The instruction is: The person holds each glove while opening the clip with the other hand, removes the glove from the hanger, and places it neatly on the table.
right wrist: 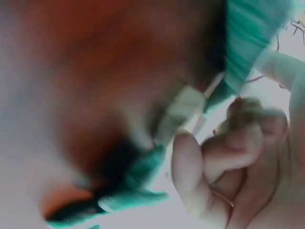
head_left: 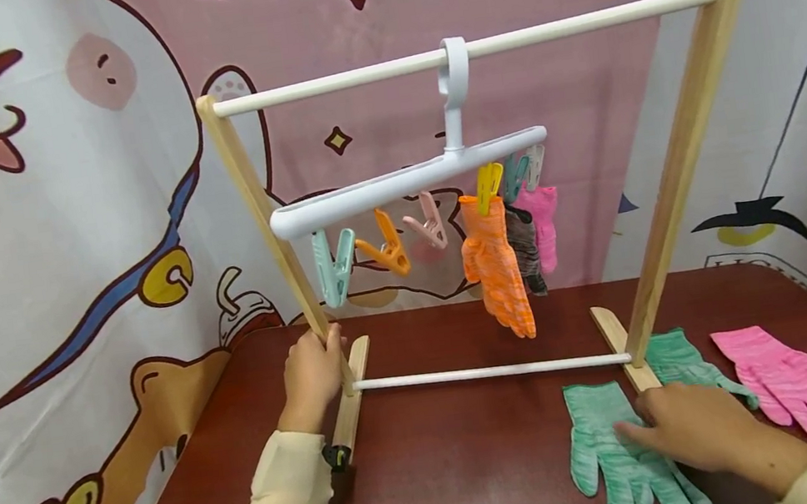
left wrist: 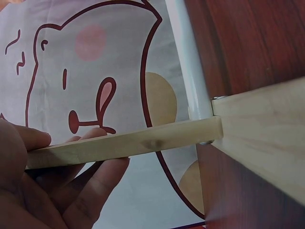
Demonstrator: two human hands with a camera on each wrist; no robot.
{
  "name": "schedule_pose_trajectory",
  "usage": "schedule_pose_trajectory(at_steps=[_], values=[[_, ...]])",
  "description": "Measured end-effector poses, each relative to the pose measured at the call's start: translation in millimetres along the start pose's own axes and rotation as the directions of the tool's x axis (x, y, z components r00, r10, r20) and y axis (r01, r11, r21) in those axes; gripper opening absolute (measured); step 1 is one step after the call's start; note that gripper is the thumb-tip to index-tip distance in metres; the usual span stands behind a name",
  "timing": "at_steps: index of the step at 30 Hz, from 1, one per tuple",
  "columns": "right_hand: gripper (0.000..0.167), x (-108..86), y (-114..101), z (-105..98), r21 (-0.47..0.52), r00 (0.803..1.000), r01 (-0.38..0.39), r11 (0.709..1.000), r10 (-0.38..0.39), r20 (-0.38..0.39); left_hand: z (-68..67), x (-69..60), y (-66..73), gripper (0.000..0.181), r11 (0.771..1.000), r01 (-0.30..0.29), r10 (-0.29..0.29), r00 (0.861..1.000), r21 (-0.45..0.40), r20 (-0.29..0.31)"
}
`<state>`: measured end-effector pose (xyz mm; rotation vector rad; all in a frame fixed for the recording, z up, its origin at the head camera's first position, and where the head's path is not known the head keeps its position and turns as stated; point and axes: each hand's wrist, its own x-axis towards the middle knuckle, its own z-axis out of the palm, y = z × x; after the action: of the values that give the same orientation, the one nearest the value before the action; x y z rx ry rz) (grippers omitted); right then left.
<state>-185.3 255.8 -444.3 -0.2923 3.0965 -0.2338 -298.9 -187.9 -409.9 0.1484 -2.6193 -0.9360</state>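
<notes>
My left hand grips the left wooden post of a small drying rack near its bottom; in the left wrist view, fingers and thumb lie on both sides of the wood. My right hand, fingers loosely curled, is above a green glove and by the rack's right foot. Another green glove lies partly behind that foot. The right wrist view is blurred, and nothing shows in that hand. A white hanger carries an orange glove, a dark grey glove and a pink glove.
A flat pink glove lies at the table's right. Mint, orange and pale pink clothespins hang from the hanger holding nothing. A white lower bar joins the rack's feet. A cartoon-printed cloth stands behind the brown table.
</notes>
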Motion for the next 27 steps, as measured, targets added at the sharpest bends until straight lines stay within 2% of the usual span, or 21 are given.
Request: schedule_pose_trajectory(at_steps=[5, 13, 17, 22, 25, 27], values=[[0.041, 1.4, -9.1, -15.3, 0.019, 0.988, 0.041, 0.999, -0.038, -0.147, 0.3, -0.4, 0.3, 0.045, 1.000, 0.010, -0.010, 1.000, 0.005, -0.001], [0.023, 0.2, -45.5, -39.1, 0.182, 0.948, 0.107, 0.978, -0.046, -0.315, -0.2, -1.4, 0.5, 0.047, 1.000, 0.026, -0.026, 1.000, 0.003, 0.013], [0.012, -0.9, -65.0, -44.5, 0.248, 0.911, 0.153, 0.957, -0.039, -0.410, 0.0, -0.3, 0.6, 0.047, 1.000, 0.025, -0.025, 1.000, -0.013, 0.006], [0.003, 2.2, -82.3, -48.9, 0.304, 0.849, 0.250, 0.919, -0.057, -0.525, 0.6, 0.3, 0.8, 0.047, 1.000, 0.024, -0.024, 1.000, -0.013, 0.014], [0.009, 6.8, -91.3, -49.9, 0.357, 0.819, 0.313, 0.880, -0.059, -0.571, 1.1, 0.2, 1.0, 0.046, 1.000, 0.028, -0.028, 1.000, -0.009, 0.011], [0.015, 10.0, -97.2, -50.8, 0.398, 0.806, 0.339, 0.853, -0.045, -0.591, 1.6, 0.7, 1.9, 0.046, 1.000, 0.022, -0.022, 1.000, -0.011, 0.006]])
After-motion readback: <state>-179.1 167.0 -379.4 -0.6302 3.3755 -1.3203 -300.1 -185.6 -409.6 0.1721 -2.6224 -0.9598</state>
